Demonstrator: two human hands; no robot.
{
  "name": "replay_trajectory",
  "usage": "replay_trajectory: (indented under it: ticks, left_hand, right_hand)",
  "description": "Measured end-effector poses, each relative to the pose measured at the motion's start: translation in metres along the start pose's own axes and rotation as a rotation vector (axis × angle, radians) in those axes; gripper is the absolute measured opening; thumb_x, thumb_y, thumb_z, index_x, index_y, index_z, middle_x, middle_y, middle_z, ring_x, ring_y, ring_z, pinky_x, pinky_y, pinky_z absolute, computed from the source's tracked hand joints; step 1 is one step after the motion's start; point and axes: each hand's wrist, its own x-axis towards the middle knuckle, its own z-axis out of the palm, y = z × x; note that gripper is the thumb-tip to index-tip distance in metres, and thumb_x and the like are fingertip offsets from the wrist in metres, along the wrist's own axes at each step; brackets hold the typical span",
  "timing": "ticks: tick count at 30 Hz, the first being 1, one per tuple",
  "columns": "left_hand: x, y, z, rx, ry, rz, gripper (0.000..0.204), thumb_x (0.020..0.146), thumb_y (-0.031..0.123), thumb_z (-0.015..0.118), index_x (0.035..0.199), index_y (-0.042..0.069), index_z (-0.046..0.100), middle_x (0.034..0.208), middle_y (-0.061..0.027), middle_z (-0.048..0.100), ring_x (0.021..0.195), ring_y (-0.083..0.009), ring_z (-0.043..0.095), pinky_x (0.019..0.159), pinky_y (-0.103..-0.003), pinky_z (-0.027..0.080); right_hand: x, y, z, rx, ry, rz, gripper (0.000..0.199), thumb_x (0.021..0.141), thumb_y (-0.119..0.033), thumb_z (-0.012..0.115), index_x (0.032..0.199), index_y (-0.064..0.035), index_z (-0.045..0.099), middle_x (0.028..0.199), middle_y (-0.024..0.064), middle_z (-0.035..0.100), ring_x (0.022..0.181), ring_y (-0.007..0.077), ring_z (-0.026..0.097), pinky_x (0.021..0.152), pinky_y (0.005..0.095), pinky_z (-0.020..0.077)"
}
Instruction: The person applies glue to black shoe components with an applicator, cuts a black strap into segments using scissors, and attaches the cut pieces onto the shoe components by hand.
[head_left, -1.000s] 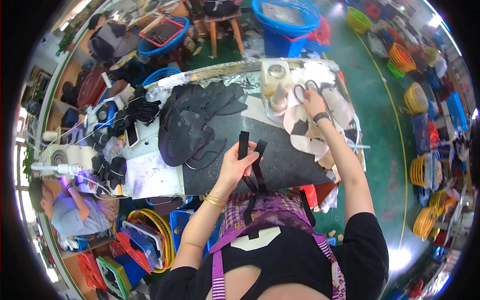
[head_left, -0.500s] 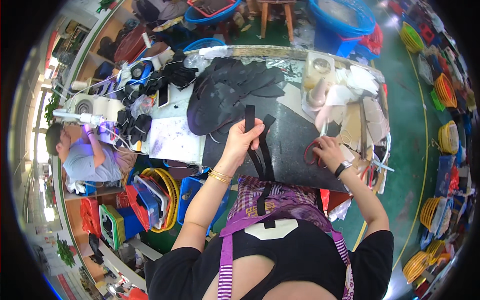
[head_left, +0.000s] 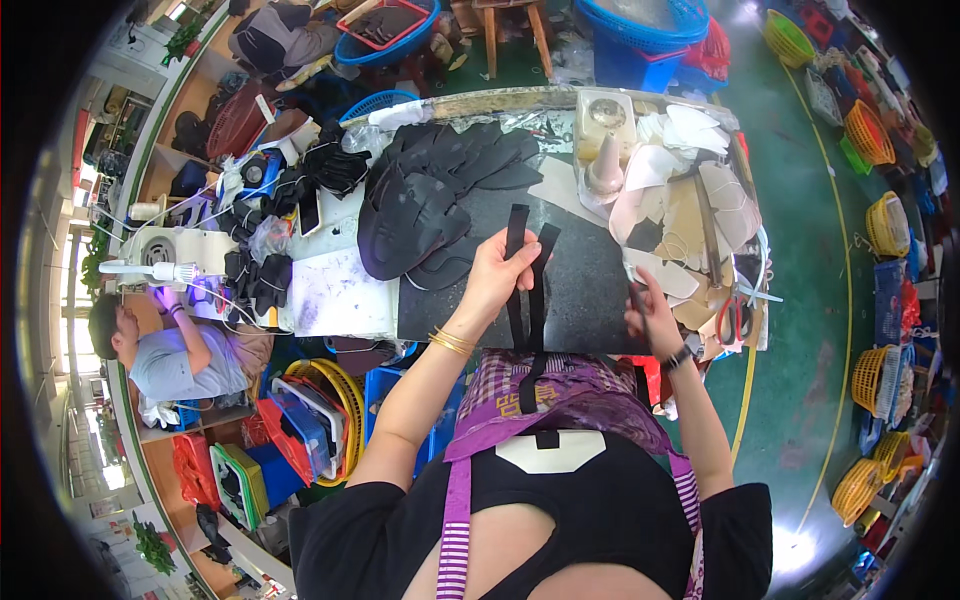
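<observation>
Black straps pinched upright in left hand, tails hanging below the grip over the black mat; right hand closed on a thin dark tool.

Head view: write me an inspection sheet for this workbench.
Surface: dark work mat on a cluttered bench.
Job's things: black straps, pinched upright.
Clutter: pile of black cut pieces; pale cut pieces; red-handled scissors; white cone.
Grippers: left hand grips the black straps; right hand holds a thin dark tool, kind unclear.
Cables: thin wires by the white machine.
Surroundings: green floor; yellow baskets; a seated co-worker; blue tub.
</observation>
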Motion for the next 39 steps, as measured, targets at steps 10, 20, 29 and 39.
replay_trajectory:
  ticks: [10, 20, 29, 39]
  left_hand:
    - [-0.01, 0.013, 0.011, -0.033, -0.13, 0.048, 0.01, 0.085, 0.012, 0.061, 0.089, 0.004, 0.057, 0.063, 0.0033, 0.053, 0.047, -0.0037, 0.048, 0.043, -0.017, 0.035]
    - [-0.026, 0.019, 0.027, 0.165, -0.263, 0.0, 0.005, 0.084, 0.006, 0.058, 0.088, 0.003, 0.056, 0.064, 0.0025, 0.052, 0.05, -0.0041, 0.047, 0.045, -0.018, 0.034]
    - [-0.014, -0.001, 0.021, -0.113, -0.138, -0.103, 0.012, 0.087, 0.014, 0.059, 0.093, 0.004, 0.054, 0.075, -0.0063, 0.061, 0.047, -0.005, 0.045, 0.045, -0.018, 0.035]
    - [-0.009, 0.044, 0.032, -0.131, -0.29, -0.054, 0.013, 0.088, 0.017, 0.058, 0.092, 0.004, 0.056, 0.077, -0.004, 0.061, 0.051, -0.0044, 0.047, 0.046, -0.018, 0.035]
  right_hand:
    - [-0.076, -0.074, 0.037, 0.365, -0.8, 0.077, 0.071, 0.083, -0.064, 0.041, 0.119, -0.003, 0.04, 0.087, 0.0032, 0.05, 0.072, 0.0113, 0.05, 0.059, 0.0217, 0.0413]
    - [-0.069, -0.093, 0.024, 0.208, -0.785, 0.067, 0.071, 0.084, -0.064, 0.04, 0.115, -0.0012, 0.042, 0.08, 0.0033, 0.05, 0.061, 0.0085, 0.048, 0.051, 0.0206, 0.0399]
    - [0.023, -0.031, -0.038, -0.604, -0.031, -0.049, 0.034, 0.085, -0.034, 0.058, 0.097, -0.0022, 0.053, 0.067, 0.0049, 0.056, 0.047, 0.0149, 0.054, 0.044, 0.0273, 0.044]
    - [0.013, -0.134, 0.075, 0.068, -0.55, -0.323, 0.03, 0.083, -0.007, 0.062, 0.112, -0.0018, 0.058, 0.087, 0.0014, 0.062, 0.077, 0.0082, 0.057, 0.069, 0.0212, 0.0453]
